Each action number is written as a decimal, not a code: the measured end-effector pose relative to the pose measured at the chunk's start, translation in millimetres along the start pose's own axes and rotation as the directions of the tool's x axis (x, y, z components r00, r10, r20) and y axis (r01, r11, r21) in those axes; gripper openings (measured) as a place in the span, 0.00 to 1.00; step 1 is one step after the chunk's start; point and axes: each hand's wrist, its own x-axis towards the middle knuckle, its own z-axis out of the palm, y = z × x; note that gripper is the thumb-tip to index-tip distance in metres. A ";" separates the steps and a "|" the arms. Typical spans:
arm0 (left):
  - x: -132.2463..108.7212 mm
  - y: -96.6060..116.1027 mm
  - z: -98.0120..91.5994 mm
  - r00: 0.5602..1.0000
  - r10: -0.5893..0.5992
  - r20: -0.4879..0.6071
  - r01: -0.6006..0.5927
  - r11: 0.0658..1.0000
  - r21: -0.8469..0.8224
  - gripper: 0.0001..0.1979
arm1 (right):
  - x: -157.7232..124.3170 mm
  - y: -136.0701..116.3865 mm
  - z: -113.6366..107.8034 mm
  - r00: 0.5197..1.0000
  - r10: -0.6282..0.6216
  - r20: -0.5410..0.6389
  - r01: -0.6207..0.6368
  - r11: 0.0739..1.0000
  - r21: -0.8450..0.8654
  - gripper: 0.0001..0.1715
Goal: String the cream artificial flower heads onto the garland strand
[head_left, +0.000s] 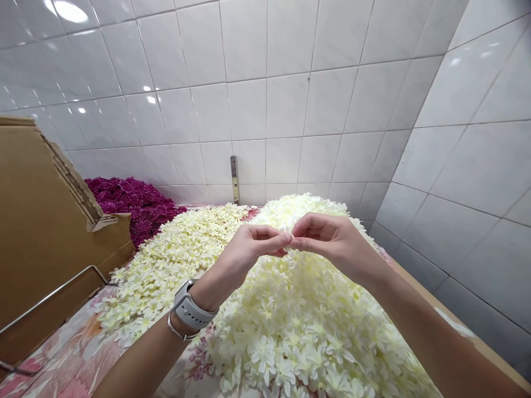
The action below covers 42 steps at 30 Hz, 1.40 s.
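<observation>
My left hand and my right hand meet fingertip to fingertip over a large heap of white artificial flowers. Both are closed in a pinch on a small white flower, mostly covered by the fingers. A watch with a pale band and a thin bracelet sit on my left wrist. Left of the heap lies a flatter spread of cream-white flowers, lower than the pile beneath my hands.
Purple flowers are piled at the back left, beside a cardboard box with a torn edge. A metal wire frame stands before the box. A floral cloth covers the table. White tiled walls close off the back and right; a metal strip stands against the back one.
</observation>
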 end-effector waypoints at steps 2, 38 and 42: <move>-0.2 0.3 -0.3 0.998 0.009 0.056 -0.008 1.000 -0.025 0.09 | 0.7 0.8 -3.3 0.999 0.001 -0.034 0.000 1.000 0.008 0.14; -1.5 1.0 6.1 0.991 0.107 -0.078 -0.094 0.982 0.163 0.09 | -0.4 -3.5 -1.6 0.998 0.056 -0.029 -0.061 0.981 -0.183 0.16; -4.4 3.8 6.3 0.988 0.140 -0.058 -0.124 0.968 0.218 0.08 | -0.8 -3.8 -0.2 0.999 0.047 -0.022 -0.050 0.987 -0.154 0.16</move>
